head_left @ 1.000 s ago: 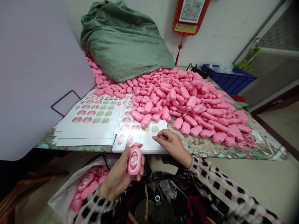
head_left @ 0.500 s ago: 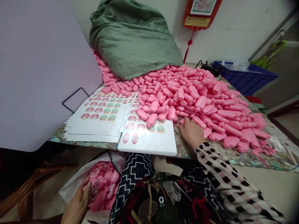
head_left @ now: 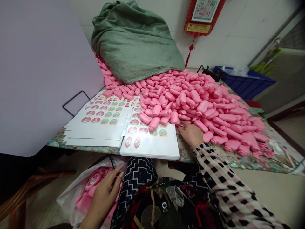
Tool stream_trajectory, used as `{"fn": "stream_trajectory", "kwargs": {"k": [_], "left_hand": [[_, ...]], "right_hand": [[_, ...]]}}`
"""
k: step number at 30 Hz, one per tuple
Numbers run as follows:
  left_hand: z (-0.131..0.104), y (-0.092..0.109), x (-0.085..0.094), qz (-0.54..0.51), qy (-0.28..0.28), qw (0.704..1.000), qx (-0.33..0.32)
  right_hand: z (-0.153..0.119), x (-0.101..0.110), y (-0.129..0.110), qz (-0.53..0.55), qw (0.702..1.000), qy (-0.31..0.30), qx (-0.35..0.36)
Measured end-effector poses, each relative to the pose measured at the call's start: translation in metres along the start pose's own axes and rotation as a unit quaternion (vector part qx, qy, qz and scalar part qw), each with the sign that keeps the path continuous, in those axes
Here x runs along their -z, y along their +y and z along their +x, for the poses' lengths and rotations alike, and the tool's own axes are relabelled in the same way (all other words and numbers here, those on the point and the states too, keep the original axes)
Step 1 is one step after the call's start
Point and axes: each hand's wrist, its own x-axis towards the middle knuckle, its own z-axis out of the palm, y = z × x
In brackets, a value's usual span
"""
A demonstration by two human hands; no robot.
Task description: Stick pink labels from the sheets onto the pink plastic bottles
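My left hand [head_left: 107,190] is over a clear plastic bag [head_left: 68,198] of pink bottles, beside my knee. Its fingers are stretched out, with nothing visible in them. Inside the bag, one bottle carries an oval label [head_left: 92,180]. At the near edge of a big heap of small pink plastic bottles [head_left: 202,106] on the table, my right hand [head_left: 191,134] has its fingers closed on a pink bottle [head_left: 183,125], mostly hidden by the hand. Left of that hand lies a stack of sticker sheets [head_left: 152,148] with pink and green labels; several bottles rest on its upper part.
More sticker sheets [head_left: 95,130] are stacked at the left, beside a large pale panel [head_left: 47,76] with a black wire loop. A green sack [head_left: 135,41] slumps behind the heap. At the far right stands a blue crate [head_left: 245,84]. The table edge [head_left: 188,156] crosses above my knees.
My left hand has moved right and up from the labelled bottles in the bag, its fingers now extended. The right hand stays at the heap's near edge, with only a slight shift.
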Motion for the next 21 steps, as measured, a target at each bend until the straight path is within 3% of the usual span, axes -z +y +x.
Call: {"fn": "stream_trajectory", "kwargs": {"k": [8, 15, 21], "left_hand": [[0.007, 0.020, -0.014, -0.054, -0.058, 0.996, -0.044], [0.016, 0.050, -0.021, -0.125, -0.072, 0.987, -0.068], [0.013, 0.048, -0.025, -0.115, -0.078, 0.987, -0.086]], "right_hand": [[0.009, -0.001, 0.008, 0.073, 0.996, 0.000, -0.045], [0.007, -0.007, 0.001, 0.041, 0.997, 0.028, -0.058], [0.002, 0.002, 0.006, 0.077, 0.996, 0.004, -0.038]]}}
